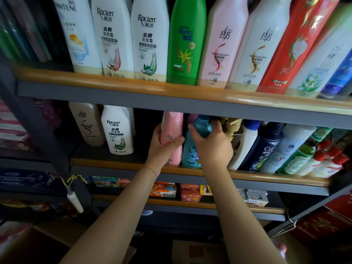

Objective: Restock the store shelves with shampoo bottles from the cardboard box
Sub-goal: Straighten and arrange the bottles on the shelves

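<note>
A pink shampoo bottle (172,128) stands on the middle shelf (247,177), and my left hand (162,145) grips it around its lower half. Right beside it stands a teal shampoo bottle (190,151) with a teal cap. My right hand (211,143) holds that teal bottle near its top, fingers curled behind the cap. The two bottles touch or nearly touch. A cardboard box (34,244) shows at the bottom left, its contents hidden.
The upper shelf (133,92) carries a full row of large white, green, pink and red bottles. Left of my hands on the middle shelf stand a beige bottle (88,124) and a white bottle (118,130), with a gap between. Dark and white bottles (266,147) crowd the right. Soap boxes (188,193) lie below.
</note>
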`<state>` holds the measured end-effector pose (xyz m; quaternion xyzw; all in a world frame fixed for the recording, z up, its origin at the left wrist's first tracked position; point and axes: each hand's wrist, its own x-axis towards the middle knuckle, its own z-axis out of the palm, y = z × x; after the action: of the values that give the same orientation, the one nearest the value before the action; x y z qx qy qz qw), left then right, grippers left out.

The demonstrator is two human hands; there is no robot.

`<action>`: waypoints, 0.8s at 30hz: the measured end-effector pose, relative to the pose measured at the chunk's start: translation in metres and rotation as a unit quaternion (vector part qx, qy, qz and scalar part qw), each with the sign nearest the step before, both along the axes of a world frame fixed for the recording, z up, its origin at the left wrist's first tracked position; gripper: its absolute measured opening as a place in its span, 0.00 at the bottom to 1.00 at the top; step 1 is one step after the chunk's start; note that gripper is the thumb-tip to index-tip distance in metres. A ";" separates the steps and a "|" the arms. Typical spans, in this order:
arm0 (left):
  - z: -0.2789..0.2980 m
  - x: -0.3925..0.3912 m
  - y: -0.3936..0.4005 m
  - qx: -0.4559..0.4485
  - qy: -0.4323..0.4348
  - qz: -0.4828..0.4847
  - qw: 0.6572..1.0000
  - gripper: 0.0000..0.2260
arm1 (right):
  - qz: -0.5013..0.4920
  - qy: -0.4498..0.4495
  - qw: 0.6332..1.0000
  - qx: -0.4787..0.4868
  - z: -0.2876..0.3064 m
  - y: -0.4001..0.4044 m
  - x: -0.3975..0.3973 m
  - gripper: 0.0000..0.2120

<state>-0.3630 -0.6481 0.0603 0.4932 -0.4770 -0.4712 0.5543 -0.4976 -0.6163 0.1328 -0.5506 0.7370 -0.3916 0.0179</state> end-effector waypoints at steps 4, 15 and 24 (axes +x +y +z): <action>0.001 -0.002 0.003 -0.017 -0.005 0.010 1.000 0.36 | 0.021 -0.042 0.999 0.007 0.006 -0.001 -0.003 0.23; 0.000 -0.007 0.013 -0.063 -0.068 0.061 0.994 0.32 | 0.035 -0.071 0.995 -0.067 -0.001 0.009 -0.001 0.26; -0.002 0.072 0.045 -0.134 -0.082 0.332 0.930 0.08 | 0.345 -0.227 0.908 -0.063 -0.050 0.032 0.093 0.04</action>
<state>-0.2909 -0.6029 0.0585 0.5817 -0.3882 -0.1501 0.6989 -0.4047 -0.5838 0.0832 -0.6669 0.4506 -0.5210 0.2844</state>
